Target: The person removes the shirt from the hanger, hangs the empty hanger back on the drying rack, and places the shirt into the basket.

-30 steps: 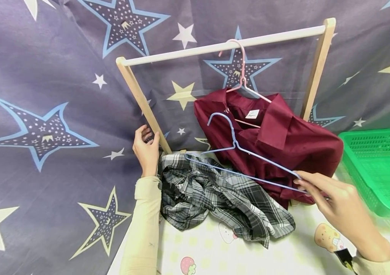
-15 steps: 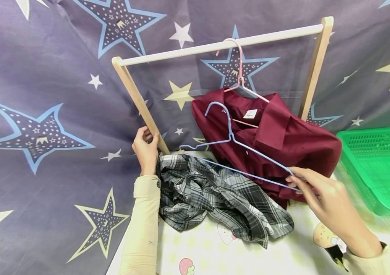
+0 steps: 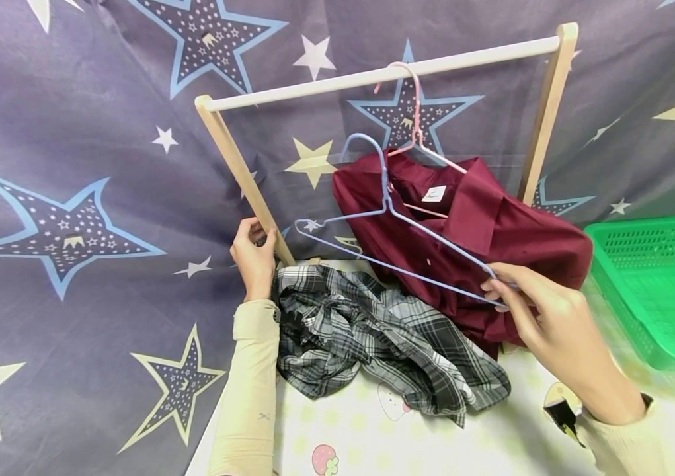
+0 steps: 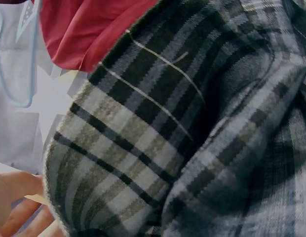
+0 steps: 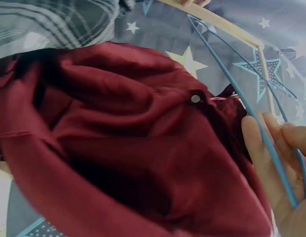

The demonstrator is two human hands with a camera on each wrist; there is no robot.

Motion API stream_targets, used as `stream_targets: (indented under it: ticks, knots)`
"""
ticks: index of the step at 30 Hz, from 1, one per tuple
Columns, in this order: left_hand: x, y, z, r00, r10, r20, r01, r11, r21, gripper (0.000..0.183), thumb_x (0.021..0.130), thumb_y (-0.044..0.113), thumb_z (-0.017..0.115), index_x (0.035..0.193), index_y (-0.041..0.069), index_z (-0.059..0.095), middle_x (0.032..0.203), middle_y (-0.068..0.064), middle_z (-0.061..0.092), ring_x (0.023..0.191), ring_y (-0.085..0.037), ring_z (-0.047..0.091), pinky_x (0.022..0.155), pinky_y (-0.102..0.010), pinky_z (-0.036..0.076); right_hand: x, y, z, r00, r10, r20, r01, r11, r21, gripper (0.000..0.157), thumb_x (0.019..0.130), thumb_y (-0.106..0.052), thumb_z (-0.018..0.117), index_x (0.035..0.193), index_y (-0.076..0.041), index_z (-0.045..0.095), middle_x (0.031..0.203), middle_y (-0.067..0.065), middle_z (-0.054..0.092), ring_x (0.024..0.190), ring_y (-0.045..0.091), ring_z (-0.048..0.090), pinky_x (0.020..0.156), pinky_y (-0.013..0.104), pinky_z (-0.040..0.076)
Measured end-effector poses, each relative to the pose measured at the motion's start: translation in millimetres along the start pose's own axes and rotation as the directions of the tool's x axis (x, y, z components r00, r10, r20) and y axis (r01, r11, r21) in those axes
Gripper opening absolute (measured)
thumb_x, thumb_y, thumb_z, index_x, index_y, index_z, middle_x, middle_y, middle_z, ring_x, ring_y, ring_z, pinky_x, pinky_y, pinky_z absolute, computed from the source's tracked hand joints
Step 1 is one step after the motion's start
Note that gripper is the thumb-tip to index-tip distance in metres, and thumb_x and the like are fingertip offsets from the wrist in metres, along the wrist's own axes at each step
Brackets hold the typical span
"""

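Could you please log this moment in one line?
left hand: grips rack; right hand: holds blue hanger; red shirt: hung; plaid shirt: on table

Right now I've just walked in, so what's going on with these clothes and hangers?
A person's right hand holds a bare blue hanger by one end; its hook is not on the white rail. Their left hand grips the rack's left post near its foot. A maroon shirt hangs from the rail on a pink hanger, while a plaid garment lies bunched on the table.
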State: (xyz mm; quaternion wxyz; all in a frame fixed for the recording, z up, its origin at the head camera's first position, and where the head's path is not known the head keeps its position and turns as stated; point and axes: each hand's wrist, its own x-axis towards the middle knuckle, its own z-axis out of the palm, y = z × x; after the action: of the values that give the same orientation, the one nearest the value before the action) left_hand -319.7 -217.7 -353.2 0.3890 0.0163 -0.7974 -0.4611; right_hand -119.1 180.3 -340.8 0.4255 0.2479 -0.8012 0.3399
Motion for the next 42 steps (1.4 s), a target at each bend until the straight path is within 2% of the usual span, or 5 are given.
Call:
stream_targets:
  ticks: [4,6,10,20,42]
  knots:
    - [0.3,-0.5,0.1,1.0,0.009,-0.011,-0.009,1.0,0.001,0.023,0.084,0.005,0.077,0.106,0.004,0.069,0.103,-0.014,0.074,0.093,-0.028,0.073,0.09,-0.045,0.054,12.1,-7.4,1.8,1.0,0.017,0.007,-0.017,1.0,-0.01,0.031,0.086,0.008,0.067,0.115,-0.003,0.07,0.091,0.001,0.075,0.082,0.0,0.065,0.074,0.007,0.045]
    - [0.1,-0.5,0.1,1.0,0.015,-0.016,-0.015,1.0,-0.001,0.023,0.084,0.005,0.077,0.106,0.004,0.07,0.103,-0.014,0.074,0.092,-0.028,0.073,0.09,-0.046,0.054,17.4,-10.8,2.6,0.999,0.035,0.022,-0.035,0.999,-0.02,0.033,0.085,0.011,0.067,0.116,-0.002,0.069,0.091,0.001,0.075,0.082,0.002,0.065,0.076,0.006,0.044]
    - [-0.6,-0.8,0.8,1.0,0.018,-0.013,-0.018,1.0,0.001,0.023,0.085,0.006,0.077,0.106,0.004,0.07,0.104,-0.014,0.074,0.093,-0.028,0.073,0.087,-0.048,0.055,27.4,-15.3,4.6,0.996,0.079,0.052,-0.077,0.996,-0.037,0.027,0.091,0.007,0.063,0.117,0.001,0.066,0.091,0.004,0.074,0.082,0.008,0.066,0.079,0.004,0.043]
    - [-1.8,-1.9,1.3,1.0,0.02,-0.019,-0.02,1.0,0.016,0.023,0.085,0.004,0.076,0.106,0.004,0.07,0.104,-0.014,0.073,0.093,-0.028,0.073,0.086,-0.044,0.057,55.8,-19.1,18.6,0.998,0.062,-0.033,-0.062,0.998,-0.014,0.023,0.093,0.005,0.062,0.116,0.001,0.066,0.091,0.005,0.074,0.078,0.016,0.068,0.074,0.01,0.044]
    - [-3.1,-5.6,2.1,0.998,0.055,-0.028,-0.055,0.998,-0.004,0.022,0.085,0.004,0.076,0.106,0.006,0.071,0.102,-0.011,0.074,0.091,-0.026,0.073,0.089,-0.042,0.055,73.3,-11.7,42.9,0.987,0.147,0.068,-0.148,0.989,0.001,0.021,0.099,-0.003,0.055,0.119,0.001,0.062,0.095,0.009,0.073,0.08,0.017,0.071,0.071,0.009,0.049]
